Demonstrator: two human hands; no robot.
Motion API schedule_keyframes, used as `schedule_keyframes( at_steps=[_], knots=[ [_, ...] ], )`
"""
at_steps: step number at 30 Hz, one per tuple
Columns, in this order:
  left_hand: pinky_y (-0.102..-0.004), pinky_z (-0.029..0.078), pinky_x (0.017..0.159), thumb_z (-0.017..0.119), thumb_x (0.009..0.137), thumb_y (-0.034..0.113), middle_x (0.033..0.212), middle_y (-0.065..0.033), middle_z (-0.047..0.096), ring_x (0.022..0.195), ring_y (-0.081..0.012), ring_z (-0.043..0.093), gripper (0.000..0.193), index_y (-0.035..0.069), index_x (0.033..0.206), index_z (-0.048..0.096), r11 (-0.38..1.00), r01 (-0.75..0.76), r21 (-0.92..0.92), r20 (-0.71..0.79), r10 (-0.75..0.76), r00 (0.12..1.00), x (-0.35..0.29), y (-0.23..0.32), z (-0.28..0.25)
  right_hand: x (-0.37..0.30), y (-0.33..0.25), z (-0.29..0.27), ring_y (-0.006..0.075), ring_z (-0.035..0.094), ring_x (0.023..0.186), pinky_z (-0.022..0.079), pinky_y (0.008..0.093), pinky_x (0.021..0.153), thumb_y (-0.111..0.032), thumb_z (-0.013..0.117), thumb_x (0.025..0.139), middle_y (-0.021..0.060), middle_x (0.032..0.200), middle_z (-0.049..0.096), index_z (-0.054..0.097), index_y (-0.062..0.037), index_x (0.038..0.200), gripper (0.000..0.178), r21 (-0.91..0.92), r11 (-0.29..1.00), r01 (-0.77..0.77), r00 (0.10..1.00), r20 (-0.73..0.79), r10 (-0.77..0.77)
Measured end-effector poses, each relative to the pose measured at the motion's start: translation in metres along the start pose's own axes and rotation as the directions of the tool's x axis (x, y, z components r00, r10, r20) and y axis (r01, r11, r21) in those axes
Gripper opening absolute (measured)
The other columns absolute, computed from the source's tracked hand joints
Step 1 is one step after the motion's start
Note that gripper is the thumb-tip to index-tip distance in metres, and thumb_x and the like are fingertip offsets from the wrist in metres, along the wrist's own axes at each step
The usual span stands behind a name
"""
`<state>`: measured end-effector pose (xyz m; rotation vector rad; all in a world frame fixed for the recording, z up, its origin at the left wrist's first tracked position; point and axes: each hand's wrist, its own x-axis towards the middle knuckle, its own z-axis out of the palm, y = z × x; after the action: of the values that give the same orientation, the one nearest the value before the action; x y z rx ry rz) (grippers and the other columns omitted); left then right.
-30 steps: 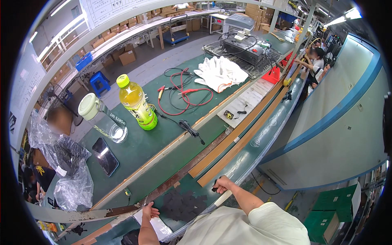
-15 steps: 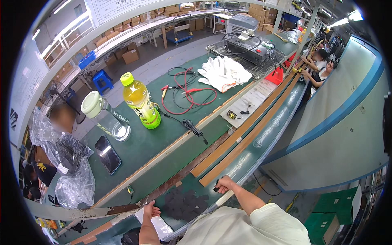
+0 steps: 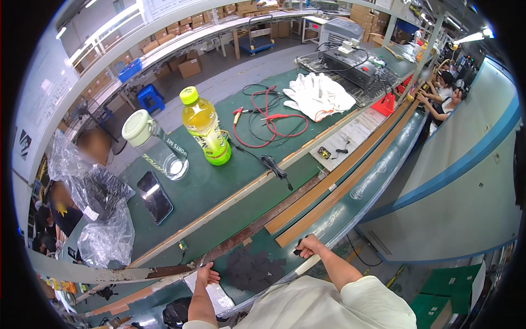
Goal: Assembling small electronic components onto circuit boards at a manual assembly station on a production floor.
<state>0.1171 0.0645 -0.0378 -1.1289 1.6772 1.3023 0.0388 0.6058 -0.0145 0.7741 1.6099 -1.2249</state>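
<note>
My right hand (image 3: 310, 246) is closed around a small black object (image 3: 297, 251), mostly hidden by the fingers, beside the near edge of the green bench. My left hand (image 3: 207, 274) holds nothing; its fingers are loosely curled and apart, above a white flat sheet or packet (image 3: 220, 300). Between the two hands lies a spread heap of thin, dark, flat pieces (image 3: 255, 271) on the bench. A small tan scrap (image 3: 247, 240) rests just beyond the heap.
Two long brown strips (image 3: 323, 200) run along the bench. On the raised green shelf stand a yellow-green drink bottle (image 3: 207, 131), a clear lidded bottle (image 3: 156, 148), a phone (image 3: 154, 197), red and black leads (image 3: 271, 123) and white gloves (image 3: 318, 96). Co-workers (image 3: 441, 96) sit at far right.
The whole view has shifted, so the bench items appear farther right. My right hand still grips the small black object, and my left hand stays near the white sheet.
</note>
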Motion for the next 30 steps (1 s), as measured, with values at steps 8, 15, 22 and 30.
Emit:
schedule_keyframes(
  at_steps=[8,15,22,30],
  knots=[
    [-0.0352,0.043,0.04,0.057,0.095,0.056,0.074,-0.0231,0.074,0.053,-0.0335,0.071,0.066,-0.006,0.08,0.072,1.0,0.003,0.008,0.01,-0.003,1.0,-0.003,0.001,0.001,-0.003,-0.002,0.0,0.0237,0.069,0.052,0.048,0.0292,0.044,-0.017,0.08,0.08,0.0185,0.075,0.075,0.076,0.0045,0.088,0.024,0.009,1.0,0.004,1.0,-0.001,-0.004],
    [-0.0347,0.041,0.039,0.057,0.094,0.057,0.072,-0.0213,0.074,0.053,-0.0322,0.071,0.066,-0.005,0.08,0.073,1.0,0.006,0.02,0.015,-0.006,1.0,-0.004,0.001,0.002,-0.006,0.0,-0.001,0.024,0.069,0.052,0.048,0.0299,0.045,-0.018,0.08,0.08,0.0188,0.075,0.075,0.076,0.0041,0.088,0.024,0.025,1.0,0.003,1.0,0.011,-0.003],
    [-0.034,0.04,0.039,0.06,0.092,0.061,0.071,-0.0218,0.073,0.052,-0.0311,0.07,0.069,-0.006,0.082,0.071,1.0,0.0,-0.001,0.006,0.0,1.0,-0.007,0.0,0.001,-0.012,-0.005,0.001,0.0228,0.069,0.051,0.044,0.0302,0.042,-0.018,0.08,0.081,0.018,0.074,0.075,0.073,0.0019,0.086,0.021,-0.001,1.0,0.01,1.0,0.004,-0.01],
    [-0.0331,0.038,0.036,0.059,0.094,0.06,0.071,-0.0197,0.074,0.05,-0.0293,0.07,0.066,-0.004,0.082,0.072,0.999,-0.036,-0.003,0.025,0.036,0.999,-0.011,0.007,0.003,-0.002,-0.005,0.0,0.0227,0.068,0.048,0.042,0.0292,0.04,-0.018,0.08,0.081,0.0181,0.073,0.075,0.072,0.0004,0.087,0.021,-0.036,0.999,0.0,1.0,-0.017,-0.001]
  ],
)
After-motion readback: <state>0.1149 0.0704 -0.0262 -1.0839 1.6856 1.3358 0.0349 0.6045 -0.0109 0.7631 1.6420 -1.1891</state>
